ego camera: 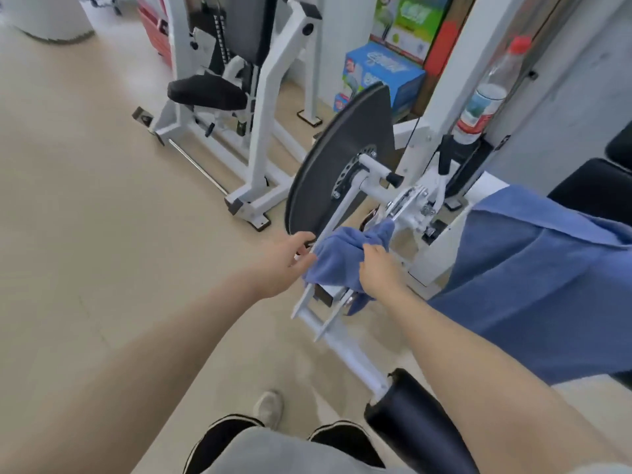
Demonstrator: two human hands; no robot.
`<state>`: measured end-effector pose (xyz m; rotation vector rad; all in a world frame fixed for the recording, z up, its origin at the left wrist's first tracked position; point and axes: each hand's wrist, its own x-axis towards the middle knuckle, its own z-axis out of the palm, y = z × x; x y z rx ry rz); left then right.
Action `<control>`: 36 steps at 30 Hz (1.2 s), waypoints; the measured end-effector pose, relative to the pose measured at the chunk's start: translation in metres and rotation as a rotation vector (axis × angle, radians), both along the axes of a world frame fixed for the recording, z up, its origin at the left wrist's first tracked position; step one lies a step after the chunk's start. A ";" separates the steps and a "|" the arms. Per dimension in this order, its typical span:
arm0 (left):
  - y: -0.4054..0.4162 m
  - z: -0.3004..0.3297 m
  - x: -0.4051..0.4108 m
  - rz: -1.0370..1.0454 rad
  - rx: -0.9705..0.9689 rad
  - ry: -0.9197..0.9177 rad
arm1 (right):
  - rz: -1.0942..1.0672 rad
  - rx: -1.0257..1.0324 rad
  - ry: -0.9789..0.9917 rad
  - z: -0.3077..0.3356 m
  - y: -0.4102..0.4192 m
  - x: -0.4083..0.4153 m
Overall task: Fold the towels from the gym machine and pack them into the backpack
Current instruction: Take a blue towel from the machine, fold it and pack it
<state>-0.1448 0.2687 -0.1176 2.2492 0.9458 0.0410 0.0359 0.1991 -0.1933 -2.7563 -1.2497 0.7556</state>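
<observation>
Two blue terry-cloth towels are seen. The small bunched blue towel [337,260] is draped in soft folds over the white steel lever arm [328,220] of the gym machine, just below its round black disc [338,155]. It is gripped at its left edge by the left hand [285,263] and pinched on top by the right hand [376,268]. The large flat blue towel [533,278] is spread over the black padded seat [595,186] at the right. One clear plastic bottle with a red cap [492,87] stands in the machine's holder.

bare forearms, no sleeves, grey shorts [273,453], blk sneakers w/ white trim [222,439]
</observation>
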 end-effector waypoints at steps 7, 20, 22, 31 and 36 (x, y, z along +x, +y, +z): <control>0.054 -0.017 -0.005 -0.185 -0.046 0.077 | 0.017 -0.034 -0.278 -0.008 0.024 -0.013; 0.012 -0.005 0.037 -0.524 -0.055 -0.297 | -0.538 0.927 0.202 0.096 -0.049 -0.039; -0.010 0.003 0.045 -0.589 -0.005 -0.343 | -0.622 1.060 0.241 0.113 -0.069 -0.040; -0.145 0.022 0.061 -0.743 0.090 -0.744 | -0.876 1.455 0.557 0.151 -0.227 -0.058; -0.264 0.036 0.065 -0.708 -0.156 -0.669 | -1.030 1.553 0.529 0.151 -0.371 -0.069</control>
